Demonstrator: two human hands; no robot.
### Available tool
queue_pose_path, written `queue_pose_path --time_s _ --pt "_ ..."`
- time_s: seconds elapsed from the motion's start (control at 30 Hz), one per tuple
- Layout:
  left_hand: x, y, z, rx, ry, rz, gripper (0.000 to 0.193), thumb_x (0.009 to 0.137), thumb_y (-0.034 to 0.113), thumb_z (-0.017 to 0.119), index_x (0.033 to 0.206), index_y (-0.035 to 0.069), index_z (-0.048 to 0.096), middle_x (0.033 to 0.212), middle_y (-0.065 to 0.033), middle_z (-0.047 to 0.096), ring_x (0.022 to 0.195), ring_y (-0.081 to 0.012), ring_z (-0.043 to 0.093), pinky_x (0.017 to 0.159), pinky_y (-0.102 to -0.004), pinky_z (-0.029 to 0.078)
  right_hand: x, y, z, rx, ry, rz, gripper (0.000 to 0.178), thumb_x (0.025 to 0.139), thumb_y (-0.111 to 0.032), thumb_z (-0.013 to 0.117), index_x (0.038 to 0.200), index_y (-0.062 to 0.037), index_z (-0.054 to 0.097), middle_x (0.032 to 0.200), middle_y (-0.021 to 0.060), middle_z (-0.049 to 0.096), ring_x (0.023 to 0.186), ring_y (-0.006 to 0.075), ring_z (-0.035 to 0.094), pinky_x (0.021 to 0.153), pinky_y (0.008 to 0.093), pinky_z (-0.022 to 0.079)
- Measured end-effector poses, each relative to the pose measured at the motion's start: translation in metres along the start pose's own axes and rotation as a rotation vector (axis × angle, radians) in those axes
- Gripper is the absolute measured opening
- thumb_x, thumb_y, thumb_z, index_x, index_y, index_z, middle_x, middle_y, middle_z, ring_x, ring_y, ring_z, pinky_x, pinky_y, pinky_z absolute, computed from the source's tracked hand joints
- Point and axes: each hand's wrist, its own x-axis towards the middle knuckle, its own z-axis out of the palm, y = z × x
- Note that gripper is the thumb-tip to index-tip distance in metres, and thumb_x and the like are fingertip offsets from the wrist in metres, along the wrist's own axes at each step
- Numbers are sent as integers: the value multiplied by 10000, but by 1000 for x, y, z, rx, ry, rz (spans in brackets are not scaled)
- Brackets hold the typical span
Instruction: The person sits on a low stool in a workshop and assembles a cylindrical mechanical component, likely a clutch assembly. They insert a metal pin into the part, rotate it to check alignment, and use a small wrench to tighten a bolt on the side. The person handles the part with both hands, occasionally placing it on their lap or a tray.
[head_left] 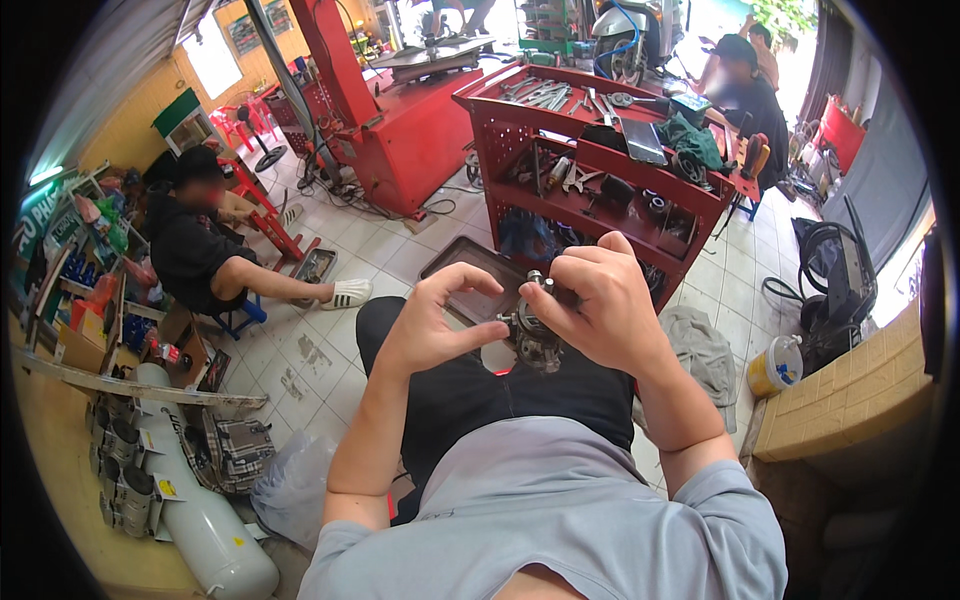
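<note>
Above my lap, my right hand (610, 300) grips a small metal carburetor (538, 345), its fingers curled around the top and right side. Part of the carburetor is hidden behind those fingers. My left hand (432, 325) is just left of it, thumb and fingers spread in a curve. Nothing shows between them, and the thumb tip is close to the carburetor's left side. Below and beyond the hands, a shallow dark metal tray (447, 262) lies on the tiled floor.
Ahead stands a red tool cart (600, 205) holding wrenches (545, 95), a phone (642, 142) and a green cloth (690, 140). A person in black (200, 235) sits at left. A grey cloth (700, 350) and a yellow-white bucket (775, 367) are at right; a white cylinder (205, 520) lies lower left.
</note>
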Motion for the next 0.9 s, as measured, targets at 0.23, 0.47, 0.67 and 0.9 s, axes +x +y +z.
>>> queue_pose_path --time_s 0.23,0.47,0.67,0.9 --pt "4 -18 20 90 365 -106 226 769 81 738 931 13 597 891 -30 608 844 -97 571 785 -245 446 0 -3 1 27 -9 -11 363 742 -222 713 556 -57 449 514 55 416 490 239 415 593 335 296" --pt "-3 -5 19 -212 235 -16 198 879 163 636 971 -6 589 918 -43 592 885 -106 560 804 -254 439 1 -3 -3 40 -33 20 355 737 -221 716 554 -58 459 517 55 422 491 236 411 594 334 295" --pt "-3 22 22 -29 -31 151 508 724 274 778 1088 -7 565 1050 -90 573 990 -187 548 856 -302 431 0 -2 -2 25 -19 11 346 735 -207 713 551 -61 459 518 55 423 488 236 403 592 333 292" --pt "1 23 26 54 -43 130 601 639 204 825 1151 33 561 1069 -94 588 1025 -222 566 885 -315 439 0 0 -2 40 -6 3 335 733 -204 713 555 -60 469 517 55 429 489 234 411 592 333 296"
